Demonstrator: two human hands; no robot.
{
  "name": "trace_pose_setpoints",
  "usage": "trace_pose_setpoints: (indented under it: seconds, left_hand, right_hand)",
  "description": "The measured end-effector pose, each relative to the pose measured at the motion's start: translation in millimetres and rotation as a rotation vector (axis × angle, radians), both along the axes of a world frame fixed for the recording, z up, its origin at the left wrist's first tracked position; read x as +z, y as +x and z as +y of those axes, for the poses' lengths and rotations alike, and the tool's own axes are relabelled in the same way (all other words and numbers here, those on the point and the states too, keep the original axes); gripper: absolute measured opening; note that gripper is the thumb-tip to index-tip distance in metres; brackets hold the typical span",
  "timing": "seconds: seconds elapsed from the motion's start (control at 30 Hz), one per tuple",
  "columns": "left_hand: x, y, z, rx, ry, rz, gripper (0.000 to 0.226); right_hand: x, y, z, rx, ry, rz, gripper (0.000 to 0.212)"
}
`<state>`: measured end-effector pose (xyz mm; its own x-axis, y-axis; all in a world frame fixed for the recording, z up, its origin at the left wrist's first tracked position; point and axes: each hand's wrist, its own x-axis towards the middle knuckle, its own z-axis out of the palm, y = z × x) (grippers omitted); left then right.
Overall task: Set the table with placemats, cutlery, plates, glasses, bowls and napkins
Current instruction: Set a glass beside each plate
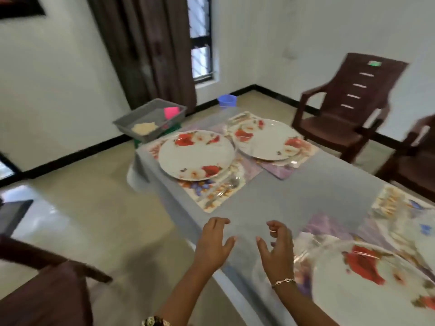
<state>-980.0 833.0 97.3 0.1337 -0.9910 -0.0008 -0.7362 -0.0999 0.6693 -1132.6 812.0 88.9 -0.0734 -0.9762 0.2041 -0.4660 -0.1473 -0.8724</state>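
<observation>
Right now I see both hands empty. The left hand (213, 241) has its fingers spread and loosely bent, and it hangs right over the near-left edge of the tabletop (306, 189), half above the grey cloth and half above the floor. The right hand (276, 245) sits just beside it, further in over the cloth, with its fingers curled a little more and gripping nothing. A bracelet (283, 281) shows on that wrist.

Just to the right of the right hand lies the near placemat (329, 228) with the near plate (367, 278) on it; the plate runs out of the picture at the lower right. A fourth placemat (388, 203) lies beyond it at the right edge.

Ahead of the hands I have a broad bare strip of grey cloth reaching across the tabletop. Past it, the far-left placemat (219, 196) carries the far-left plate (196, 154), with cutlery (223, 187) on the mat beside the plate. The far-right placemat (287, 169) lies askew and holds the far-right plate (270, 142).

Off the far corner a grey basket (150, 118) stands, and a blue tub (227, 100) sits further back. A brown chair (348, 102) stands apart from the right edge, and open floor runs along the left edge.
</observation>
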Motion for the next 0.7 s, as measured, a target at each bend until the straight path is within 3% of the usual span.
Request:
trace_pose_setpoints:
  seconds: [0.13, 0.27, 0.43, 0.7]
  left_hand:
    - [-6.9, 106.9, 5.1, 0.19, -0.006, -0.017, 0.037]
    - [-9.9, 197.7, 10.3, 0.355, 0.014, -0.052, 0.046]
    - [-7.2, 280.0, 11.2, 0.438, 0.069, -0.121, 0.042]
    - [-14.5, 394.8, -36.7, 0.504, 0.15, -0.148, 0.043]
  right_hand:
    - [-3.1, 110.1, -21.1, 0.215, 0.053, 0.007, 0.04]
    - [-0.8, 206.9, -46.9, 0.405, 0.025, 0.024, 0.032]
    - [5.3, 294.2, -80.0, 0.473, 0.013, -0.018, 0.02]
    - [-1.7, 414.7, -145.0, 0.498, 0.128, -0.039, 0.022]
